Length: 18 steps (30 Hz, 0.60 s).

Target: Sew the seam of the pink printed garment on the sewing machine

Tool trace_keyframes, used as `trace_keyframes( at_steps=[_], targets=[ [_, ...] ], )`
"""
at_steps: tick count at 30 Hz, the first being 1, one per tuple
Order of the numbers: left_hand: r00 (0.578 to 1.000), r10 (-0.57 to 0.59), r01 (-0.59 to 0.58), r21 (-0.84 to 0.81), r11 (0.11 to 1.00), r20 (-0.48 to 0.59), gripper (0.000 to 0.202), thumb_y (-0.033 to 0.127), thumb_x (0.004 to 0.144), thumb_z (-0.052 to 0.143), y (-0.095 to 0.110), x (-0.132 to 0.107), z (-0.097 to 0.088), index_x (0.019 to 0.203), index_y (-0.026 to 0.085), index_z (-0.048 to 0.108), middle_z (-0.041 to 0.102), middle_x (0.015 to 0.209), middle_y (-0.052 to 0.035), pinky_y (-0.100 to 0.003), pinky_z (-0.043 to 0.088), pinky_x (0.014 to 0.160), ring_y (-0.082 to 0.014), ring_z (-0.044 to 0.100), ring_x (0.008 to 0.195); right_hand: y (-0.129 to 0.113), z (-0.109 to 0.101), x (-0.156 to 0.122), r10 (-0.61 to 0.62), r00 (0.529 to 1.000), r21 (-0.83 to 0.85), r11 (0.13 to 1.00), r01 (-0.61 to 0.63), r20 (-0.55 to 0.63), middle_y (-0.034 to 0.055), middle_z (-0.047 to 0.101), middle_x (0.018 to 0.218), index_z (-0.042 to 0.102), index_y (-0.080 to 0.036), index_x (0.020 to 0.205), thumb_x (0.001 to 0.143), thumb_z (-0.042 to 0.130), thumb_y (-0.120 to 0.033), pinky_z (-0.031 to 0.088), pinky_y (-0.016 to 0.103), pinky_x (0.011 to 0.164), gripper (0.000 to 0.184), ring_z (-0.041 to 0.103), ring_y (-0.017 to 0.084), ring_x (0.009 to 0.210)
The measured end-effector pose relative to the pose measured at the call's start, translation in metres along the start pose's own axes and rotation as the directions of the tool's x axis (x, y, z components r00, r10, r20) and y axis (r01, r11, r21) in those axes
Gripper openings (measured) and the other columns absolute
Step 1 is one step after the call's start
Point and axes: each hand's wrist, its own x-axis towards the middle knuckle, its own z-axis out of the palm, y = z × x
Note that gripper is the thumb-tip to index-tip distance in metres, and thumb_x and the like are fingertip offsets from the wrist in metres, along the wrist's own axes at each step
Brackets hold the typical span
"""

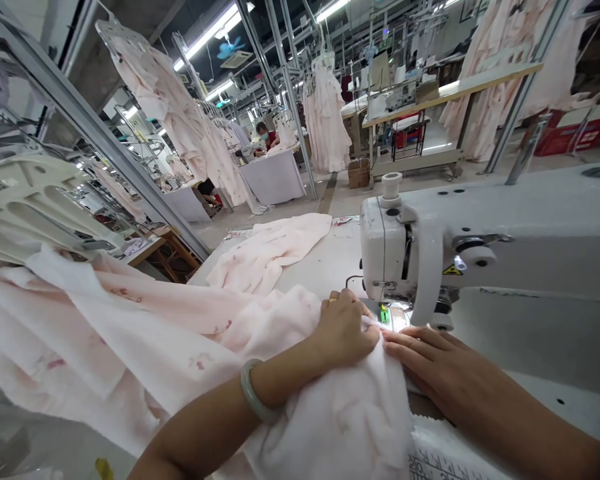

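Pale pink fabric with small printed motifs (180,333) spreads across the machine table and hangs toward the left. My left hand (347,330) is closed on a fold of this fabric, just left of the needle area. Fingers stretched out, my right hand (430,357) lies flat on the fabric edge to the right. Both hands are close to the lit presser foot area (393,317) of a white sewing machine (390,247). A small green part (385,313) sits beside the foot. The needle itself is not clearly visible.
Another pink fabric piece (275,250) lies farther back on the table (340,253). A cream plastic hanger rack (30,200) stands at left. A printed measuring scale (440,460) shows at the front edge. Behind are hanging garments (327,113) and a person (267,137) at another table.
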Motion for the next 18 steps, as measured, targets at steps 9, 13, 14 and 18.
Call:
trace_keyframes(
  at_steps=[9, 13, 14, 18],
  targets=[
    [0.996, 0.046, -0.046, 0.006, 0.999, -0.079, 0.005, 0.024, 0.093, 0.066, -0.002, 0.001, 0.006, 0.098, 0.022, 0.068, 0.064, 0.122, -0.0075, -0.048, 0.049, 0.115, -0.0294, 0.058, 0.125, 0.004, -0.004, -0.002, -0.003, 0.999, -0.026, 1.0, 0.005, 0.051, 0.011, 0.079, 0.126, 0.062, -0.013, 0.142, 0.108, 0.045, -0.012, 0.059, 0.041, 0.093, 0.038, 0.074, 0.025, 0.111],
    [0.99, 0.114, -0.115, 0.0, 0.993, -0.077, 0.004, 0.021, 0.092, 0.064, -0.005, 0.009, 0.009, 0.091, 0.022, 0.068, 0.064, 0.119, -0.0072, -0.049, 0.048, 0.115, -0.029, 0.057, 0.124, 0.003, -0.009, 0.003, -0.036, 0.999, -0.112, 0.993, 0.039, 0.033, 0.0094, 0.08, 0.121, 0.064, -0.013, 0.137, 0.103, 0.042, -0.006, 0.055, 0.038, 0.088, 0.041, 0.074, 0.024, 0.109],
    [0.989, 0.126, -0.126, 0.006, 0.992, -0.08, 0.005, 0.021, 0.093, 0.064, -0.006, 0.011, 0.01, 0.09, 0.022, 0.068, 0.064, 0.118, -0.0073, -0.049, 0.048, 0.115, -0.0289, 0.057, 0.124, 0.002, -0.011, 0.004, -0.04, 0.999, -0.132, 0.99, 0.043, 0.026, 0.0092, 0.08, 0.121, 0.065, -0.014, 0.135, 0.101, 0.042, -0.003, 0.054, 0.038, 0.087, 0.042, 0.074, 0.024, 0.109],
    [0.983, 0.149, -0.146, 0.039, 0.989, -0.105, 0.008, 0.021, 0.095, 0.061, -0.008, 0.018, 0.011, 0.089, 0.021, 0.066, 0.064, 0.116, -0.0079, -0.047, 0.048, 0.113, -0.0284, 0.056, 0.124, 0.002, -0.017, 0.008, -0.047, 0.999, -0.193, 0.98, 0.048, 0.007, 0.0115, 0.08, 0.119, 0.069, -0.015, 0.125, 0.091, 0.044, 0.001, 0.051, 0.042, 0.084, 0.044, 0.075, 0.026, 0.097]
  ],
)
